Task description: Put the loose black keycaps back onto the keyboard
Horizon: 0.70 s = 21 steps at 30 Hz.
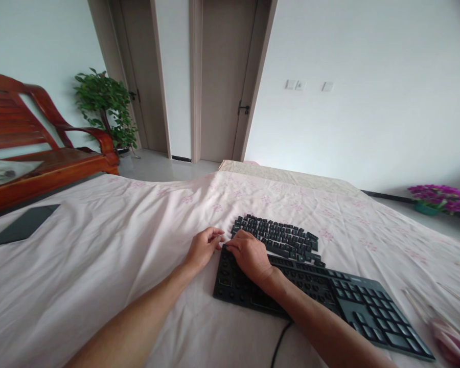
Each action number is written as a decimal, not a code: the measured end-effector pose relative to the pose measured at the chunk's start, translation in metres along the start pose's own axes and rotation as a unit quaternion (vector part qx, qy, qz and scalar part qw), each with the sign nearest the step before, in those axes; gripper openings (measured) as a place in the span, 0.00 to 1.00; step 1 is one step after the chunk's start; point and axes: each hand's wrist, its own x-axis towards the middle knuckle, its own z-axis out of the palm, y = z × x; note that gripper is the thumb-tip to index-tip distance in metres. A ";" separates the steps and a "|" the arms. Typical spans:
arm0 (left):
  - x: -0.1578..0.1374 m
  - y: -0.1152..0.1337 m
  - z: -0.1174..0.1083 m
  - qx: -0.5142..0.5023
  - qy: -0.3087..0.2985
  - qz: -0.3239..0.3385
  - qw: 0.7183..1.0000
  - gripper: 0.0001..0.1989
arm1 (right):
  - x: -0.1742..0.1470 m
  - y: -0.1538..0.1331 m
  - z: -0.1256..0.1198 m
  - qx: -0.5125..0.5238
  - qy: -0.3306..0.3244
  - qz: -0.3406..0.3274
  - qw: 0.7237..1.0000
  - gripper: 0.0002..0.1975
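Observation:
A black computer keyboard (310, 286) lies at an angle on the cloth. Its left and middle sections show bare key sockets, while caps still fill the right-hand blocks. Just beyond its back edge, loose black keycaps (279, 235) are laid out in rows. My right hand (250, 256) is over the keyboard's far left corner, thumb and fingers drawn together in a pinch; whatever may be between them is too small to make out. Beside that corner, my left hand (204, 249) has loosely curled, parted fingers close to the right fingertips, with nothing visible in them.
A pale floral cloth (168, 225) with folds covers the surface. A dark flat phone-like slab (23, 225) lies far left. The keyboard's cable (280, 343) runs toward me. Beyond are a wooden bench (72, 148), a green plant (107, 105) and purple flowers (442, 198).

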 end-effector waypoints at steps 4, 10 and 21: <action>0.000 0.000 0.000 0.000 -0.003 -0.003 1.000 0.15 | 0.002 -0.006 -0.002 -0.053 -0.012 -0.011 0.998 0.10; -0.002 0.004 0.000 0.005 -0.014 -0.004 1.000 0.15 | -0.002 -0.018 -0.002 -0.144 -0.029 -0.044 0.988 0.13; -0.002 0.001 0.001 0.006 -0.014 -0.002 1.000 0.17 | -0.009 -0.038 0.008 -0.240 -0.066 -0.095 0.964 0.13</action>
